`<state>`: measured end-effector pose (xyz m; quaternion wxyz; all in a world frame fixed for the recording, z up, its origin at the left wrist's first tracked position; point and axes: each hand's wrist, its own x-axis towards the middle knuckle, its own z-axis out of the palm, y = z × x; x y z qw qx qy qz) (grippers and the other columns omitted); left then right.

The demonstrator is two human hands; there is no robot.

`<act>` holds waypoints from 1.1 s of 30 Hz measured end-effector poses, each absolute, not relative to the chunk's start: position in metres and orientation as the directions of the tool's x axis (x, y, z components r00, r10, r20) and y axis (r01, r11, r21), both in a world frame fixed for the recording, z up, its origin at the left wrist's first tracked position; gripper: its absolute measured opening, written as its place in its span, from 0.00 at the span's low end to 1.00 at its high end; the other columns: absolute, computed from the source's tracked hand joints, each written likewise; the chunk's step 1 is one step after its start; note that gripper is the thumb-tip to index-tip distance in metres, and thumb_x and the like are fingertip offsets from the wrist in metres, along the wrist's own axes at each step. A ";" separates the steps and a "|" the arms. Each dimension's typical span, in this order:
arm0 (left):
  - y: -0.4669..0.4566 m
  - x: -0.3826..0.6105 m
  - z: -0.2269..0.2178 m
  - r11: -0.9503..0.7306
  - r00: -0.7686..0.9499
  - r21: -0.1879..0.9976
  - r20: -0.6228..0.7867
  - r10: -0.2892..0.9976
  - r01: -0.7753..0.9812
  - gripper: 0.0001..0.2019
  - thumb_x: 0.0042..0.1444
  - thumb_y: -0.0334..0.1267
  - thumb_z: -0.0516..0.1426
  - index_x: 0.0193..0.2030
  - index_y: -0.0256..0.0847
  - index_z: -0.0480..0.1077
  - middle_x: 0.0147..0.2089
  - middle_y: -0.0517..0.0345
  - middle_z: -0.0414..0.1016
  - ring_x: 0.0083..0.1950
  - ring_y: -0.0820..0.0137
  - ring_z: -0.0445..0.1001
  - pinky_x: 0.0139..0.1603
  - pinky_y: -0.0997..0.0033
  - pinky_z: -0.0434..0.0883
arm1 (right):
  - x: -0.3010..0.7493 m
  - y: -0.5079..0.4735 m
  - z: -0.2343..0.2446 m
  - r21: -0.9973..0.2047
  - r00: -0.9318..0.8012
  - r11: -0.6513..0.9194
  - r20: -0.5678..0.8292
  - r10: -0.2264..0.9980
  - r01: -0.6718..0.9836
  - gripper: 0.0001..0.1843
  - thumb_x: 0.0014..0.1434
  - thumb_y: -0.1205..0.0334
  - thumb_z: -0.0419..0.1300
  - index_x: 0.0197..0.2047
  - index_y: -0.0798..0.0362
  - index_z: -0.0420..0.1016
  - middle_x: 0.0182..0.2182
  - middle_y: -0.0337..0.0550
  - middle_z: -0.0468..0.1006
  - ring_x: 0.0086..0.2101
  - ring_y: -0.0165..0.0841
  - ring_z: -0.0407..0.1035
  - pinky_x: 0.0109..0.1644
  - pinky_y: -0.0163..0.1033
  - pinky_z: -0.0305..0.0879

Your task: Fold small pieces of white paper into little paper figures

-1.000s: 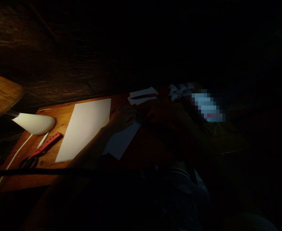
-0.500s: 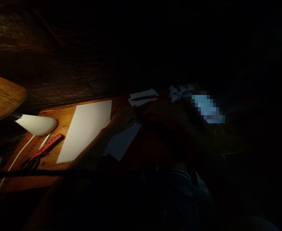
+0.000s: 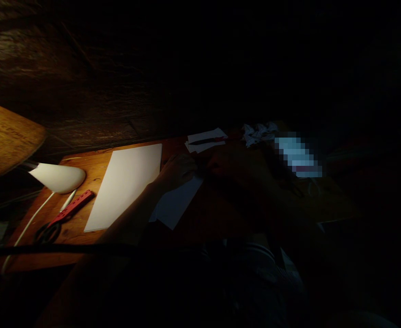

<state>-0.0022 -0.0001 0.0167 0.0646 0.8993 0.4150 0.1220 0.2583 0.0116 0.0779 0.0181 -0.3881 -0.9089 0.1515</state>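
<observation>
**Paper in deep shadow**

The paper is over the table, its far end at the left hand. These fingers are bent; whether they clamp it, I cannot tell. The right hand is near, its fingers too dark to judge. Poor light could cause a crooked bend; the left forearm could drag the sheet.

The left fingers touch the smaller paper, the right fingers nearby in shadow.
</observation>
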 end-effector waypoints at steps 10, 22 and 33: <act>0.001 -0.005 0.014 -0.654 0.632 0.199 0.170 0.756 0.730 0.13 0.68 0.35 0.59 0.54 0.47 0.83 0.60 0.50 0.86 0.67 0.53 0.78 0.69 0.43 0.73 | 0.257 0.010 0.077 -0.246 -0.686 0.652 -0.084 0.723 0.717 0.17 0.66 0.62 0.63 0.50 0.49 0.93 0.47 0.46 0.92 0.40 0.37 0.79 0.42 0.39 0.61; 0.000 -0.004 0.014 -0.662 0.635 0.239 0.188 0.749 0.710 0.17 0.68 0.33 0.58 0.57 0.50 0.84 0.60 0.52 0.86 0.65 0.55 0.78 0.69 0.44 0.74 | 0.266 0.041 0.037 -0.573 -0.728 0.551 -0.123 0.674 0.607 0.22 0.57 0.70 0.66 0.51 0.48 0.93 0.48 0.43 0.93 0.41 0.35 0.85 0.45 0.34 0.71; 0.002 -0.005 0.013 -0.648 0.618 0.227 0.196 0.762 0.727 0.15 0.68 0.34 0.60 0.54 0.49 0.85 0.60 0.51 0.86 0.67 0.54 0.78 0.71 0.41 0.73 | 0.259 0.015 0.078 -0.340 -0.695 0.627 -0.128 0.707 0.701 0.18 0.64 0.64 0.66 0.53 0.46 0.93 0.49 0.45 0.92 0.40 0.36 0.81 0.43 0.36 0.65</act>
